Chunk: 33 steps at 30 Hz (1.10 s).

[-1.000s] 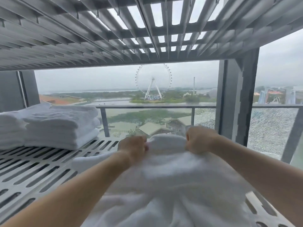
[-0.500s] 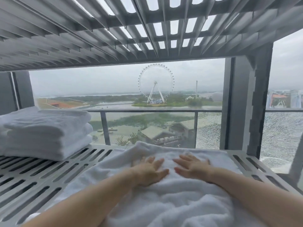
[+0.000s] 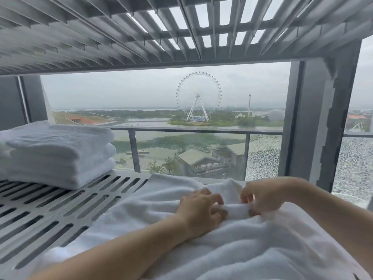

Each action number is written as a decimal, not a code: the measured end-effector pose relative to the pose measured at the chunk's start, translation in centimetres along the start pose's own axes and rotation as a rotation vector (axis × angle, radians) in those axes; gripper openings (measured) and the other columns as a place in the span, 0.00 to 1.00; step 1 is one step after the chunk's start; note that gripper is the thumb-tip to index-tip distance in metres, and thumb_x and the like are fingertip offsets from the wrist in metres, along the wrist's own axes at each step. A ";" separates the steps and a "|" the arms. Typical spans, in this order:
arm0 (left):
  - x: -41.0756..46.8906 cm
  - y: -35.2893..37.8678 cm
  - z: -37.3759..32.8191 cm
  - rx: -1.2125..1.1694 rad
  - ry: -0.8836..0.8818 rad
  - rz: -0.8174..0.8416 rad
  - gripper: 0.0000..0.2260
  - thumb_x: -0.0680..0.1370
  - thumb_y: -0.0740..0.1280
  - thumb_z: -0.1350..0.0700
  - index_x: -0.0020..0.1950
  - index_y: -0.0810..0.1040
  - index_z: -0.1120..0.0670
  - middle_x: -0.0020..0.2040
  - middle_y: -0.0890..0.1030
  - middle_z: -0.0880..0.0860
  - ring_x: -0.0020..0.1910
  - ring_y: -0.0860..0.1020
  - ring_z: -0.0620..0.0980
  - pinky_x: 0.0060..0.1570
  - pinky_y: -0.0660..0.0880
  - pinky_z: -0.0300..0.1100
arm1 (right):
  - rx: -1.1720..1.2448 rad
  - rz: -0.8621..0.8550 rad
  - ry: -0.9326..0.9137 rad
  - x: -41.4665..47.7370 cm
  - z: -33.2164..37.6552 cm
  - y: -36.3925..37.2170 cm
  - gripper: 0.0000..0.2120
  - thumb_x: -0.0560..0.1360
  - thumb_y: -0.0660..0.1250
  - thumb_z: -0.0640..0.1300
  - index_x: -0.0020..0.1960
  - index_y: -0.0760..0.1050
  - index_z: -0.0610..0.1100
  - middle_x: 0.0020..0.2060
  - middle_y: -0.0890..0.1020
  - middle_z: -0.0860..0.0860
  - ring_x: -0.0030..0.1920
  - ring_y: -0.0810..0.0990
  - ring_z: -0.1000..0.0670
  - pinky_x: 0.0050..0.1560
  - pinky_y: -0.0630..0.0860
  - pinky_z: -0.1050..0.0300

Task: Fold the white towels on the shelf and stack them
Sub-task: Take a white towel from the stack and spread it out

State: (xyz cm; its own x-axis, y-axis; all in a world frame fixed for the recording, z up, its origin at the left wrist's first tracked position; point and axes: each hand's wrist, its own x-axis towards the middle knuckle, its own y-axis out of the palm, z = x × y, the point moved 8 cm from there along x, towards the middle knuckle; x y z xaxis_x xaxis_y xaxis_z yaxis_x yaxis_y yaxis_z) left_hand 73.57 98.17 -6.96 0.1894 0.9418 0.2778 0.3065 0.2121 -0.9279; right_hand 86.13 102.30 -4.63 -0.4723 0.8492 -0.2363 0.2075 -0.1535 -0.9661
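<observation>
A white towel (image 3: 238, 245) lies spread and rumpled over the slotted grey shelf (image 3: 50, 215), filling its right half. My left hand (image 3: 201, 211) and my right hand (image 3: 262, 199) sit close together near the towel's far part, each with curled fingers pinching the same raised ridge of cloth between them. At the left back of the shelf stands a stack of folded white towels (image 3: 60, 156), three layers showing, apart from both hands.
Another slatted shelf (image 3: 141, 31) hangs low overhead. A grey upright post (image 3: 319, 122) stands at the right back corner. Behind the shelf is a window with a balcony railing (image 3: 191, 130). Bare slotted shelf lies between the stack and the spread towel.
Both hands went from lying flat on the towel to pinching up a fold of it. They sit a little nearer to me than before.
</observation>
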 end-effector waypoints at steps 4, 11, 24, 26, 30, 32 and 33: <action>-0.3 1.7 -2.4 -0.020 0.019 0.071 0.19 0.78 0.55 0.42 0.66 0.67 0.47 0.68 0.69 0.52 0.67 0.66 0.52 0.65 0.63 0.50 | -0.112 0.059 0.048 0.1 0.4 -1.3 0.19 0.74 0.60 0.43 0.65 0.70 0.50 0.57 0.74 0.53 0.52 0.74 0.51 0.37 0.70 0.70; 2.6 0.6 5.1 0.079 -0.119 0.217 0.23 0.81 0.48 0.43 0.75 0.56 0.47 0.76 0.55 0.47 0.75 0.52 0.47 0.72 0.50 0.55 | 0.240 -0.169 0.045 5.0 2.2 4.7 0.29 0.76 0.45 0.65 0.74 0.49 0.56 0.76 0.49 0.52 0.75 0.47 0.49 0.70 0.42 0.36; 3.8 0.3 15.5 0.213 -0.511 0.293 0.31 0.75 0.43 0.31 0.75 0.44 0.40 0.77 0.42 0.47 0.75 0.40 0.53 0.68 0.41 0.68 | 0.229 -0.106 -0.051 8.6 0.2 3.5 0.32 0.74 0.48 0.68 0.74 0.49 0.58 0.76 0.47 0.54 0.75 0.43 0.48 0.72 0.42 0.39; 4.1 0.2 14.8 0.204 -0.462 0.273 0.27 0.77 0.44 0.35 0.75 0.44 0.41 0.77 0.43 0.47 0.75 0.40 0.53 0.67 0.41 0.66 | 0.184 -0.106 -0.050 8.7 0.1 4.5 0.31 0.74 0.46 0.70 0.73 0.45 0.62 0.75 0.43 0.57 0.75 0.40 0.49 0.68 0.38 0.33; 4.6 2.0 9.0 0.096 -0.143 0.296 0.22 0.79 0.44 0.39 0.74 0.47 0.37 0.77 0.45 0.45 0.76 0.43 0.48 0.69 0.38 0.62 | 0.162 -0.094 -0.108 8.4 -0.1 3.8 0.30 0.75 0.44 0.68 0.74 0.43 0.62 0.75 0.42 0.57 0.75 0.39 0.50 0.69 0.36 0.33; 4.3 2.8 7.4 0.123 -0.069 0.316 0.24 0.78 0.45 0.35 0.73 0.48 0.35 0.77 0.46 0.44 0.76 0.44 0.47 0.68 0.37 0.62 | 0.122 -0.046 -0.099 8.5 0.0 3.5 0.30 0.75 0.42 0.68 0.74 0.41 0.60 0.75 0.40 0.56 0.75 0.38 0.49 0.69 0.37 0.34; 4.3 2.9 7.3 0.140 -0.063 0.313 0.25 0.77 0.46 0.34 0.73 0.48 0.36 0.77 0.46 0.44 0.76 0.44 0.47 0.69 0.38 0.61 | 0.117 -0.042 -0.092 8.4 0.2 3.3 0.31 0.75 0.42 0.68 0.74 0.41 0.60 0.75 0.40 0.56 0.75 0.38 0.49 0.69 0.38 0.34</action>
State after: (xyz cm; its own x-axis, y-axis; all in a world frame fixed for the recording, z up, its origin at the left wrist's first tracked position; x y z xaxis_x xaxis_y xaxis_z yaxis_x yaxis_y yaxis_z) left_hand 68.44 104.72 -10.26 0.1947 0.9801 -0.0378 0.1111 -0.0603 -0.9920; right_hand 82.71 108.79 -9.86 -0.5560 0.8070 -0.1988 0.0871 -0.1814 -0.9796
